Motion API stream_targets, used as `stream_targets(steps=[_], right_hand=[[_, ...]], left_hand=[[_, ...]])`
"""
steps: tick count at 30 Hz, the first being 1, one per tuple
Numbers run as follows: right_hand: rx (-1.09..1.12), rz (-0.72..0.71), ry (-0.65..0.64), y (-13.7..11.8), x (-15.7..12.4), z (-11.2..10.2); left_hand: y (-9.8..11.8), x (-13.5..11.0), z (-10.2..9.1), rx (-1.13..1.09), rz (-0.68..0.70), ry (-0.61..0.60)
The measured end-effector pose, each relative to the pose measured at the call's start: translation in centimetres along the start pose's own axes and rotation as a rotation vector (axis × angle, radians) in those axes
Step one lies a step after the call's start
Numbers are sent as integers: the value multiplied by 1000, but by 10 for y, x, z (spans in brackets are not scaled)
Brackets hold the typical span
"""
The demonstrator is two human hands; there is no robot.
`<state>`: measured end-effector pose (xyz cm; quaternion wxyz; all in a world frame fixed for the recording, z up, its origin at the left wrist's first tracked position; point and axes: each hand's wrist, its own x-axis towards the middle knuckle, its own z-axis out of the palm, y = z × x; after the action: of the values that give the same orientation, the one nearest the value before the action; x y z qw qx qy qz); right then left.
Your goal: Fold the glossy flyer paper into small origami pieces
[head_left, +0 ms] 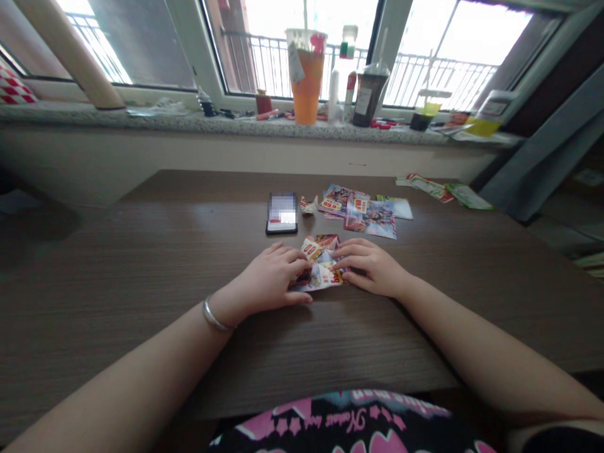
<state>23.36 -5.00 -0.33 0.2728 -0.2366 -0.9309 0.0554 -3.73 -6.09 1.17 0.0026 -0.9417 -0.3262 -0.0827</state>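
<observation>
A folded piece of colourful printed paper (320, 264) lies on the dark wooden table (141, 264) in front of me. My left hand (271, 279) rests on its left side, fingers curled and pressing the paper down. From the other side my right hand (370, 267) meets it, fingertips pinching the paper's right edge. A silver bangle (213, 316) sits on my left wrist.
A phone (282, 213) lies just beyond my hands, next to a small folded paper (309, 204) and several flyer sheets (363, 211). More leaflets (436, 187) lie at the far right. Cups, including an orange one (306, 78), and bottles crowd the windowsill.
</observation>
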Motion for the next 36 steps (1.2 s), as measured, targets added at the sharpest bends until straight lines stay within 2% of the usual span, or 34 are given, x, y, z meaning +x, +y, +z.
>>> stream_targets(steps=[7, 22, 29, 36], right_hand=[[22, 1, -19, -2, -1, -2], [10, -45, -101, -4, -1, -3], [-91, -73, -137, -6, -1, 0], [-102, -45, -165, -11, 0, -4]], left_hand=[[-7, 0, 8, -34, 1, 7], [-12, 2, 11, -90, 30, 33], [-9, 0, 17, -65, 32, 11], [0, 2, 18, -36, 33, 72]])
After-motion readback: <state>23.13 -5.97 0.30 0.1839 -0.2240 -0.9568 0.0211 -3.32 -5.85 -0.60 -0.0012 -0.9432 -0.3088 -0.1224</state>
